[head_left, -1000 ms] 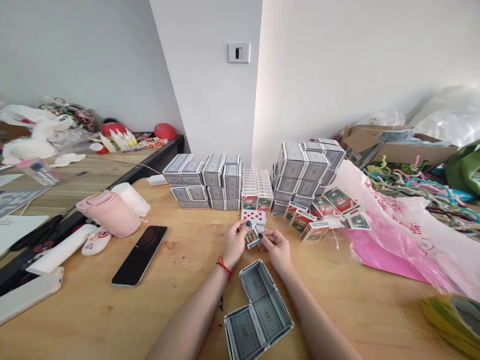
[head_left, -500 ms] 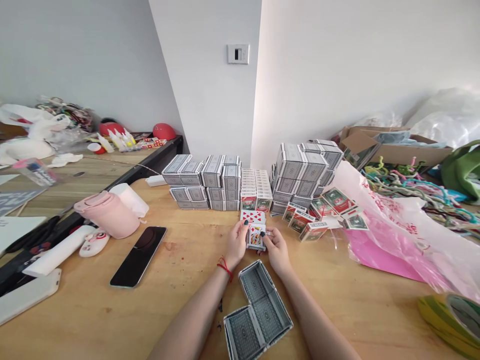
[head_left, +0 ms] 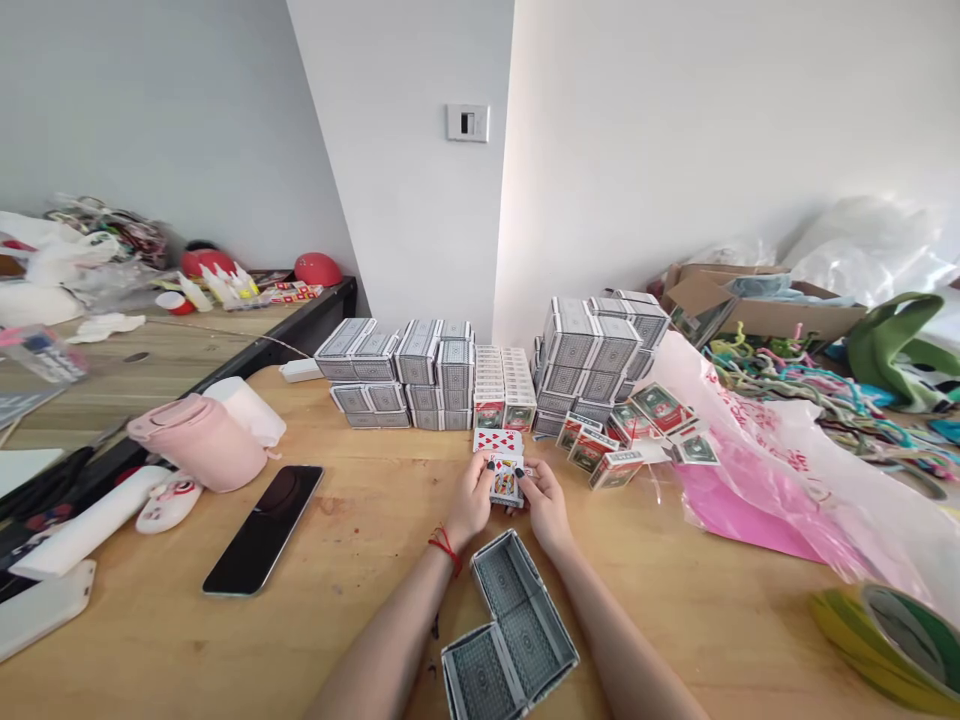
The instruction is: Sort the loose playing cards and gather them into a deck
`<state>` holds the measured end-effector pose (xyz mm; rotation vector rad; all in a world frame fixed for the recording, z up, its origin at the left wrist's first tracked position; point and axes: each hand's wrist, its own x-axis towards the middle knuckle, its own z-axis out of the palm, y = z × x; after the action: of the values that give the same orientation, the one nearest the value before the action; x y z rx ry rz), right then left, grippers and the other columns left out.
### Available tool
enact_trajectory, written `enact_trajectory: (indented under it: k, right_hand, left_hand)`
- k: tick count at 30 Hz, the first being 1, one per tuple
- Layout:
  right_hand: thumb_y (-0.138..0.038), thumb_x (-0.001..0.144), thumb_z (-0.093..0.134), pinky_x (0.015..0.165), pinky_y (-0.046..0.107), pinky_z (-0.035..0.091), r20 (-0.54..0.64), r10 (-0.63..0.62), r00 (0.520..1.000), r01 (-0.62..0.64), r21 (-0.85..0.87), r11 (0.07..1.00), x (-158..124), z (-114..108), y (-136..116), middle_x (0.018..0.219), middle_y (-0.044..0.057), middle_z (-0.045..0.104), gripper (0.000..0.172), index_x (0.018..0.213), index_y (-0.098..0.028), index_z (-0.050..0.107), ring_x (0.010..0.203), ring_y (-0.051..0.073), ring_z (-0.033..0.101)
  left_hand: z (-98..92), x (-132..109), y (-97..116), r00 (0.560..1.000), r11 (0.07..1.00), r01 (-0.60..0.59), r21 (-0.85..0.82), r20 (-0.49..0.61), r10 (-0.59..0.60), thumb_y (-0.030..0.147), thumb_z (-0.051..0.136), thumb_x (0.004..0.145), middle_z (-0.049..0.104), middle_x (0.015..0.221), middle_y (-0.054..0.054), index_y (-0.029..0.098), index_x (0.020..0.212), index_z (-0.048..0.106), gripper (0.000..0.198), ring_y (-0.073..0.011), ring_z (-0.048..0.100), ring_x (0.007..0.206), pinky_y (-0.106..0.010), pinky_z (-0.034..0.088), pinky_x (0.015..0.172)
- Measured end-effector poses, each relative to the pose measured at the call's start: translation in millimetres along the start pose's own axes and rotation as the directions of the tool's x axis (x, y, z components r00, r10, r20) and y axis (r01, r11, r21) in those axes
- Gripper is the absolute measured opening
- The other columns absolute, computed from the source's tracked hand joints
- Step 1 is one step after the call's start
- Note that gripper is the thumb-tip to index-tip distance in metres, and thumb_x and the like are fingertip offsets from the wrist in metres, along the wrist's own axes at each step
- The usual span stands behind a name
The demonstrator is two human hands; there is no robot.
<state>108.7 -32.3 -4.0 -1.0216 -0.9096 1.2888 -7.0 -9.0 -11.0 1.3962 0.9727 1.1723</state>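
My left hand (head_left: pixel 469 500) and my right hand (head_left: pixel 541 500) both grip a small stack of playing cards (head_left: pixel 507 479), a face card showing on top. Just beyond it a red nine card (head_left: pixel 497 441) lies face up on the wooden table (head_left: pixel 360 560). Near my wrists lies an opened, empty grey patterned card box (head_left: pixel 510 625). Behind the hands stand stacks of grey card boxes (head_left: pixel 397 370) and a taller pile (head_left: pixel 600 355). Loose small packs (head_left: pixel 622 440) lie to the right.
A black phone (head_left: pixel 264 528), a pink pouch (head_left: pixel 196 440) and white rolls lie at left. A pink plastic bag (head_left: pixel 780 470) spreads at right, with coloured cords and a cardboard box (head_left: pixel 757 310) behind. A green-yellow roll (head_left: pixel 892 640) sits bottom right.
The cards went from tilted between my fingers to squared upright in both hands. My view shifted slightly right and down.
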Motion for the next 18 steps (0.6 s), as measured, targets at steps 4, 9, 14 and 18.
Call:
enact_trajectory:
  k: [4,9,14,18]
  right_hand:
    - [-0.04,0.069,0.053,0.035,0.022,0.04,-0.012,0.003,1.0,-0.003,-0.025,1.0,1.0,0.6,0.5,0.055,-0.004,0.056,0.032,0.092,-0.02,0.044,0.035,0.01,0.047]
    - [-0.041,0.07,0.052,0.033,0.02,0.037,-0.031,0.005,1.0,-0.008,-0.08,0.997,1.8,0.1,2.0,0.052,-0.005,0.055,0.033,0.093,-0.02,0.043,0.034,0.01,0.048]
    - [-0.041,0.07,0.052,0.033,0.02,0.037,-0.028,0.013,1.0,-0.015,-0.097,0.995,0.6,0.1,3.6,0.05,-0.005,0.055,0.031,0.091,-0.02,0.043,0.034,0.01,0.048]
    - [-0.041,0.069,0.053,0.033,0.02,0.037,-0.028,0.023,0.999,-0.026,-0.091,0.995,0.1,0.2,3.8,0.053,-0.005,0.056,0.031,0.091,-0.02,0.044,0.034,0.01,0.048]
  left_hand:
    - [-2.0,3.5,-2.3,0.999,0.999,0.005,0.044,-0.032,-0.003,0.025,0.037,0.079,0.057,0.088,-0.004,0.017,0.097,0.048,0.023,-0.0132,0.053,0.072,-0.023,0.044,0.063]
    - [-0.6,3.6,-5.1,0.994,0.991,0.008,0.137,-0.107,0.007,0.027,0.038,0.079,0.059,0.089,-0.005,0.016,0.098,0.051,0.025,-0.0143,0.054,0.075,-0.025,0.044,0.066]
    - [1.5,-1.4,-6.1,0.99,0.992,0.002,0.127,-0.137,0.016,0.026,0.038,0.08,0.059,0.086,-0.005,0.016,0.097,0.051,0.024,-0.0137,0.054,0.072,-0.024,0.043,0.064]
    - [0.6,-2.5,-3.5,0.987,0.997,-0.001,0.08,-0.16,0.014,0.024,0.039,0.078,0.059,0.088,-0.005,0.016,0.099,0.05,0.025,-0.0141,0.054,0.076,-0.025,0.043,0.066]
